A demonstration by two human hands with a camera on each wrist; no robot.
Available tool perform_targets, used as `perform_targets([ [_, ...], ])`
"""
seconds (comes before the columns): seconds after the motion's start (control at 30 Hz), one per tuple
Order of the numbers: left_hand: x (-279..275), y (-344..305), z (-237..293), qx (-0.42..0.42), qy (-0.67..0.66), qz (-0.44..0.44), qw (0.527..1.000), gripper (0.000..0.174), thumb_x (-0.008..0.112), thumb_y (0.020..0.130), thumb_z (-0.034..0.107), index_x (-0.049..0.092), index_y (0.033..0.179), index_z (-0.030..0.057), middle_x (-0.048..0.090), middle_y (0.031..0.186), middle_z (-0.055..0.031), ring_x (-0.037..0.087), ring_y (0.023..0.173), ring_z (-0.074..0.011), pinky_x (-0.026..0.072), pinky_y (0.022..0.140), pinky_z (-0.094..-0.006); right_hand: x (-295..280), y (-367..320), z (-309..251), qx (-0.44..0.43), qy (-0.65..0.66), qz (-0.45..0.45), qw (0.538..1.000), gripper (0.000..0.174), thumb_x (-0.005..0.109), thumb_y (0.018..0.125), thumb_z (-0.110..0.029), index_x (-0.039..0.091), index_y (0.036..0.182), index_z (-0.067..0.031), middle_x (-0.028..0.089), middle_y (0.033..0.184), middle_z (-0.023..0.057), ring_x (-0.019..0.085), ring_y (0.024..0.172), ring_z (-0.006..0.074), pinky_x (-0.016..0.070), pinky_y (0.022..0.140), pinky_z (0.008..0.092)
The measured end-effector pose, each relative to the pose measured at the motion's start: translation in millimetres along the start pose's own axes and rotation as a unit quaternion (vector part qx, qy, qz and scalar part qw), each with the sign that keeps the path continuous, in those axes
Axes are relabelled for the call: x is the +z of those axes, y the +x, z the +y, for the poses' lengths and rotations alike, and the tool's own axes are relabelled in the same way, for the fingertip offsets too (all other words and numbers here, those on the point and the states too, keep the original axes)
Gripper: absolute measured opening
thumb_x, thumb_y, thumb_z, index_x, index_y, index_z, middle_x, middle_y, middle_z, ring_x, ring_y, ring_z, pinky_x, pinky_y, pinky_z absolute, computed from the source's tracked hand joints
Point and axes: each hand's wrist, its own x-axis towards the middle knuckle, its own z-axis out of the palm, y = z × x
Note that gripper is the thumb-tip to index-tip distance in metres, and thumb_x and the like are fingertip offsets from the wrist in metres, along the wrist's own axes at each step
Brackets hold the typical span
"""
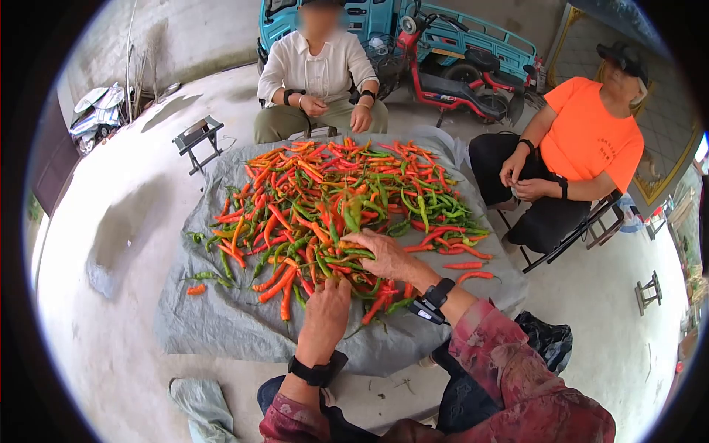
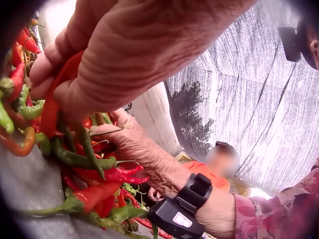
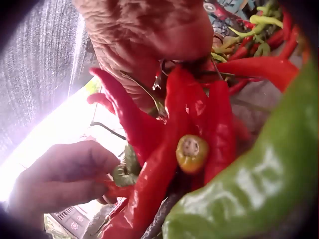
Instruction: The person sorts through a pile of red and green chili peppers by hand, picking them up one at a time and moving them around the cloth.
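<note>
A large heap of red, orange and green chili peppers [image 1: 295, 184] covers a grey cloth. At its near edge my left hand [image 1: 325, 306] pinches a red chili pepper [image 2: 62, 92] between thumb and fingers, plainest in the left wrist view. My right hand [image 1: 388, 258] reaches over the heap, just beyond the left and to its right. Peppers hide its fingertips in both wrist views, so I cannot tell what they grip. Red peppers [image 3: 149, 174] lie close under its palm in the right wrist view, with a big green pepper [image 3: 249, 189] in front.
The grey cloth [image 1: 214, 317] drapes over the table edges. Two people sit around it: one in a cream shirt [image 1: 317, 70] across, one in an orange shirt [image 1: 594, 129] at right. Behind stand a red scooter [image 1: 458, 92] and a blue cargo vehicle [image 1: 487, 40]. A small stool [image 1: 198, 133] is at left.
</note>
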Motion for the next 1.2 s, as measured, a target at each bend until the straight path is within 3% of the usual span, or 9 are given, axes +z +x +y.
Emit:
perform_targets([
  [0.1, 0.2, -1.2, 2.0, 0.004, 0.000, -0.002, 1.000, 0.030, 0.051, 0.074, -0.005, 0.052, 0.103, 0.0012, 0.057, 0.089, -0.0179, 0.061, 0.082, -0.0340, 0.0506, 0.067, -0.0403, -3.3, -14.6, -15.0, -0.116, -0.157, -0.026, 0.980, 0.050, 0.056, 0.071, -0.003, 0.055, 0.120, -0.0136, 0.057, 0.104, 0.0105, 0.056, 0.096, 0.0330, 0.0467, 0.080, 0.0423],
  [0.27, -0.6, -1.4, 1.4, 0.021, -0.023, -0.002, 1.000, 0.026, 0.051, 0.074, -0.005, 0.052, 0.099, 0.0017, 0.058, 0.089, -0.0183, 0.062, 0.082, -0.0341, 0.0506, 0.067, -0.0416, -7.3, -55.6, -23.5, -0.121, -0.246, -0.021, 0.962, 0.041, 0.059, 0.073, -0.003, 0.057, 0.114, -0.0123, 0.057, 0.098, 0.0084, 0.055, 0.085, 0.0298, 0.0474, 0.076, 0.0393],
  [0.47, 2.2, 4.5, -11.9, -0.008, -0.045, 0.006, 0.999, 0.024, 0.053, 0.074, -0.005, 0.055, 0.097, 0.0018, 0.060, 0.087, -0.0174, 0.061, 0.081, -0.0361, 0.0502, 0.067, -0.0427, -21.3, -84.0, -13.3, 0.111, -0.227, 0.077, 0.964, 0.036, 0.063, 0.075, -0.006, 0.057, 0.110, -0.0092, 0.057, 0.098, 0.0099, 0.057, 0.093, 0.0310, 0.0481, 0.075, 0.0406],
  [0.6, -19.6, 10.5, -17.0, -0.031, -0.156, 0.130, 0.979, 0.017, 0.054, 0.075, -0.003, 0.056, 0.091, 0.0017, 0.059, 0.084, -0.0179, 0.058, 0.078, -0.0409, 0.0484, 0.064, -0.0449, -25.1, -77.4, -9.4, 0.074, -0.155, 0.161, 0.972, 0.036, 0.068, 0.075, -0.014, 0.058, 0.109, -0.0054, 0.058, 0.097, 0.0136, 0.059, 0.088, 0.0328, 0.0485, 0.075, 0.0416],
  [0.7, -37.7, 11.5, -23.8, -0.044, -0.171, 0.167, 0.970, 0.018, 0.056, 0.078, -0.003, 0.059, 0.095, 0.0028, 0.061, 0.085, -0.0155, 0.061, 0.077, -0.0338, 0.0498, 0.065, -0.0378, -29.6, -75.5, -9.7, 0.077, -0.108, 0.212, 0.968, 0.036, 0.068, 0.079, -0.019, 0.056, 0.109, -0.0031, 0.059, 0.099, 0.0151, 0.060, 0.090, 0.0329, 0.0490, 0.074, 0.0413],
  [0.8, -44.2, 13.2, -25.5, -0.102, -0.260, 0.216, 0.936, 0.019, 0.056, 0.084, 0.000, 0.058, 0.103, 0.0019, 0.063, 0.086, -0.0101, 0.063, 0.077, -0.0215, 0.0503, 0.068, -0.0297, -31.2, -77.0, -19.4, 0.070, -0.056, 0.257, 0.962, 0.040, 0.068, 0.081, -0.023, 0.054, 0.112, -0.0027, 0.061, 0.100, 0.0165, 0.061, 0.091, 0.0327, 0.0494, 0.075, 0.0404],
  [0.87, -39.3, 12.4, -27.0, -0.112, -0.548, 0.242, 0.793, 0.020, 0.053, 0.088, 0.001, 0.056, 0.108, 0.0000, 0.062, 0.087, -0.0045, 0.062, 0.080, -0.0124, 0.0496, 0.072, -0.0258, -28.7, -76.3, -27.7, 0.053, -0.008, 0.262, 0.964, 0.044, 0.067, 0.082, -0.026, 0.053, 0.116, -0.0030, 0.061, 0.102, 0.0172, 0.062, 0.090, 0.0332, 0.0491, 0.075, 0.0410],
  [1.03, -15.3, 18.0, -7.3, -0.163, -0.734, 0.122, 0.648, 0.023, 0.051, 0.091, 0.006, 0.052, 0.113, 0.0016, 0.056, 0.101, -0.0045, 0.062, 0.086, -0.0129, 0.0508, 0.077, -0.0247, -17.1, -75.1, -37.0, -0.063, -0.126, 0.243, 0.960, 0.038, 0.062, 0.086, -0.031, 0.057, 0.111, -0.0021, 0.059, 0.089, 0.0140, 0.056, 0.087, 0.0310, 0.0468, 0.076, 0.0384],
  [1.2, -6.6, 17.4, 18.1, -0.162, -0.762, 0.049, 0.625, 0.017, 0.053, 0.090, 0.005, 0.052, 0.108, 0.0029, 0.058, 0.100, -0.0046, 0.063, 0.087, -0.0135, 0.0521, 0.079, -0.0265, -10.1, -75.3, -54.6, 0.018, 0.048, 0.226, 0.973, 0.029, 0.060, 0.089, -0.025, 0.060, 0.099, 0.0017, 0.059, 0.086, 0.0133, 0.058, 0.085, 0.0292, 0.0462, 0.072, 0.0370],
])
